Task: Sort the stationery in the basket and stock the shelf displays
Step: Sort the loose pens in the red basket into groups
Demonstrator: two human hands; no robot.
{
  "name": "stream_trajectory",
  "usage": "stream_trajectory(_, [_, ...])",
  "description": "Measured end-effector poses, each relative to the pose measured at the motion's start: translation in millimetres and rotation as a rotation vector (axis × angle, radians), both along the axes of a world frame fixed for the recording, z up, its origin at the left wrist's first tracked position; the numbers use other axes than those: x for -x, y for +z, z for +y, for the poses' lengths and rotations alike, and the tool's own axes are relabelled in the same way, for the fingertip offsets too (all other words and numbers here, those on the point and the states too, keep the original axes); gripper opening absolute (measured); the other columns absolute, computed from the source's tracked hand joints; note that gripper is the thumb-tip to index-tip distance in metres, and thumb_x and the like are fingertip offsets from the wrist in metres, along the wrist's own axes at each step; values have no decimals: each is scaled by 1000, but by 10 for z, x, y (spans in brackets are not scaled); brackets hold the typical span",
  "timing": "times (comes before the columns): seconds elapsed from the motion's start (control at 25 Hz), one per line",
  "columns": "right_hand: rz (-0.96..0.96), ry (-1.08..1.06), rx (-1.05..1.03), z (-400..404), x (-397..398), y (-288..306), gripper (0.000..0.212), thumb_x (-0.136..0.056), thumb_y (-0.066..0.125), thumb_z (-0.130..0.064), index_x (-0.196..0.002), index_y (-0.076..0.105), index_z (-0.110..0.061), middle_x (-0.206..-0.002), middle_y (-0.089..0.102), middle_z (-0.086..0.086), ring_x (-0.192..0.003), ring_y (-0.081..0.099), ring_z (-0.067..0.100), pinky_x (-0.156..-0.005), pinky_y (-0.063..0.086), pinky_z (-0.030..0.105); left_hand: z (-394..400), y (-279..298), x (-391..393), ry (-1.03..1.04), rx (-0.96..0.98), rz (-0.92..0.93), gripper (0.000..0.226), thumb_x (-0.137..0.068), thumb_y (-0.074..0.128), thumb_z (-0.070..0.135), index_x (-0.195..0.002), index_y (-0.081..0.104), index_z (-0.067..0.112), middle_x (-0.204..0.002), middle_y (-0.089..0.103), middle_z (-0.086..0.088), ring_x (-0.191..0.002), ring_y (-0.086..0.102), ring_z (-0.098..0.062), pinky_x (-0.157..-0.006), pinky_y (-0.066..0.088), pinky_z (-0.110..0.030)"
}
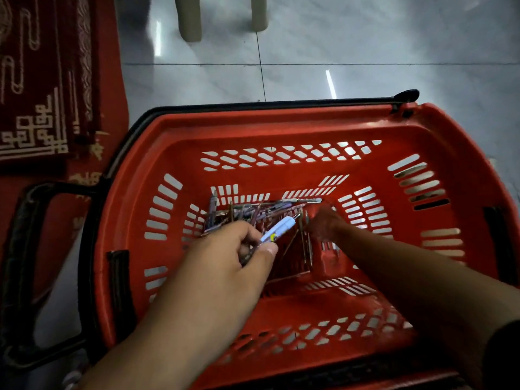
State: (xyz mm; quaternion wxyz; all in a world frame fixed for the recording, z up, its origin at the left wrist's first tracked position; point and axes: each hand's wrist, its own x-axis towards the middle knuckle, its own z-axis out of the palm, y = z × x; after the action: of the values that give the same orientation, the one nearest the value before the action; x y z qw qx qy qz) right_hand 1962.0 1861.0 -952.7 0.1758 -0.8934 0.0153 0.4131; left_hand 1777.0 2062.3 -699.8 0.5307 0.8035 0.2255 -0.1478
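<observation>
A red plastic shopping basket (281,128) with slotted walls stands on the floor below me. Several pens and pencils (247,211) lie heaped at its bottom, toward the far left corner. My left hand (225,266) reaches over the near rim and grips a small bunch of pens, a white one (280,229) sticking out between fingers and thumb. Deep in the basket, my right hand (323,223) reaches among the loose pens at the bottom; it is dark and blurred, so its fingers are unclear.
A black basket handle (28,249) lies folded out to the left. A dark red patterned rug (42,80) covers the floor at left. Two beige furniture legs (191,18) stand on the glossy white tiles beyond the basket.
</observation>
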Motion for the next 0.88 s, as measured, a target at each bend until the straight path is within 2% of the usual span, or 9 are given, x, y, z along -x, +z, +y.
stream_trajectory(0.12, [30,130,34,95,-11,72,7,-88,66,-18,-95,65,-18,-96,60,4,-67,51,10,-55,39,20,34,-59,-26,-16,-24,3,12,-91,55,45,-83,58,36,-69,61,1,-58,59,-18,-55,43,-36])
stream_trajectory(0.2, [27,227,33,204,-37,360,12,-94,61,-25,-91,66,-15,-90,64,3,-71,56,13,-56,42,22,59,-104,-32,-16,-43,6,14,-91,59,40,-80,61,32,-68,61,5,-56,57,-15,-51,41,-31])
stream_trajectory(0.28, [89,146,-179,325,40,964,25,-98,57,-30,-107,67,-9,-92,67,6,-76,62,17,-62,48,24,83,-140,-29,-31,-78,3,12,-90,62,37,-79,63,32,-68,61,10,-56,56,-13,-51,43,-31])
stream_trajectory(0.36, [263,-20,-543,354,230,1729,29,-95,60,-31,-117,65,-12,-106,71,9,-91,69,24,-76,56,31,95,-161,-11,-54,-132,-23,11,-89,65,35,-79,63,32,-69,62,15,-57,57,-11,-55,44,-33])
stream_trajectory(0.44, [321,19,-732,323,488,2354,30,-92,63,-30,-119,66,-18,-111,71,4,-99,69,22,-82,56,31,85,-166,12,-88,-199,-57,11,-88,67,37,-79,62,32,-69,63,14,-59,56,-7,-55,43,-31])
stream_trajectory(0.48, [303,82,-755,292,623,2543,27,-90,66,-27,-116,67,-21,-107,72,-1,-94,70,17,-80,56,27,73,-164,20,-113,-236,-69,11,-87,68,39,-80,62,33,-68,63,12,-60,56,-5,-55,42,-30])
stream_trajectory(0.6, [80,186,-671,219,980,2762,20,-83,76,-17,-102,71,-22,-81,72,-10,-70,65,9,-64,52,25,-6,-58,59,-227,-316,-150,10,-86,67,42,-82,63,34,-70,63,13,-65,56,-1,-55,39,-27])
stream_trajectory(0.72, [-111,197,-661,61,1130,2780,6,-85,75,-19,-92,75,-19,-83,74,-3,-74,67,14,-68,54,34,-142,117,130,-390,-420,-254,14,-89,61,46,-95,66,34,-82,63,15,-77,56,-2,-66,45,-29])
stream_trajectory(0.88, [63,-137,-826,-276,1163,2743,9,-87,71,-17,-94,73,-11,-77,67,2,-72,60,15,-70,49,29,-204,237,282,-477,-604,-327,28,-94,50,48,-116,62,36,-105,63,16,-95,58,-7,-79,48,-30])
